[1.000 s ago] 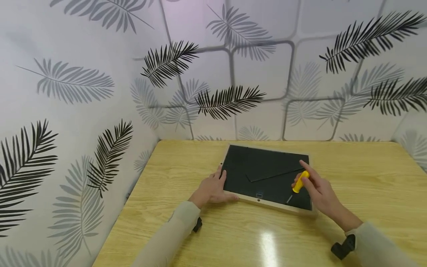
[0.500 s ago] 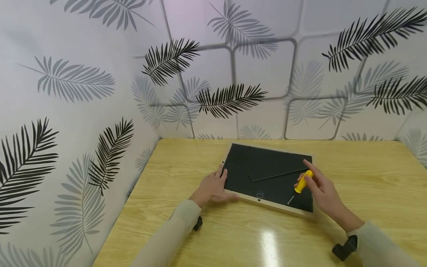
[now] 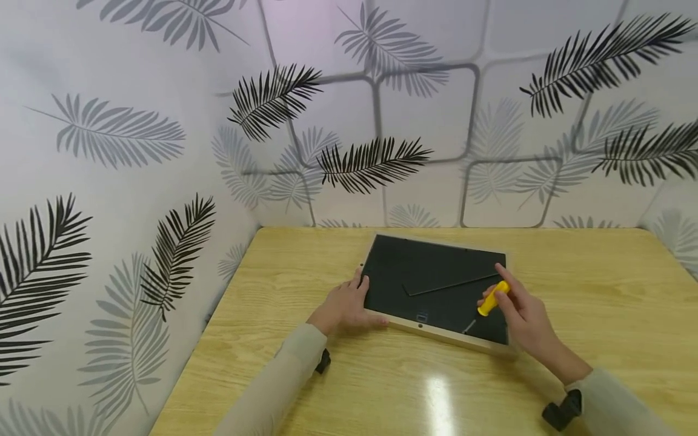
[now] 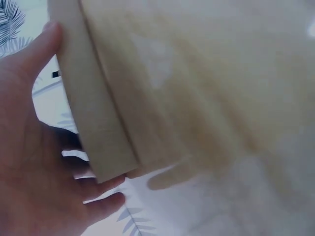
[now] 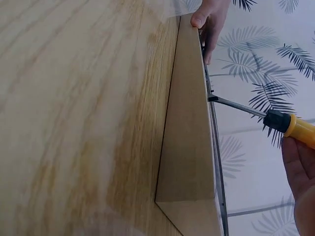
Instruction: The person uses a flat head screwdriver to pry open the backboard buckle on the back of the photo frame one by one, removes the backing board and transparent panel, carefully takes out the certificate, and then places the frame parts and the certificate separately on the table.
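A picture frame (image 3: 431,257) lies face down on the table, its black backing up and pale wooden edge showing. A thin folded stand leg (image 3: 452,286) runs across the backing. My left hand (image 3: 346,307) grips the near left corner, thumb along the near side and fingers at the left side; the left wrist view shows the wooden edge (image 4: 93,93) between thumb and fingers. In my right hand (image 3: 531,321) is a screwdriver (image 3: 494,297) with a yellow handle, index finger extended. Its shaft (image 5: 241,107) slants down, tip right at the near edge of the backing.
The wooden table (image 3: 305,254) reaches back to a wall (image 3: 349,121) with a leaf pattern. A small hanger plate (image 3: 422,317) sits near the frame's close edge. A dark camera (image 3: 561,412) is strapped to the right wrist.
The screwdriver tip has shifted slightly left and closer to the frame's near edge. My left hand stays on its corner, and the frame keeps its place.
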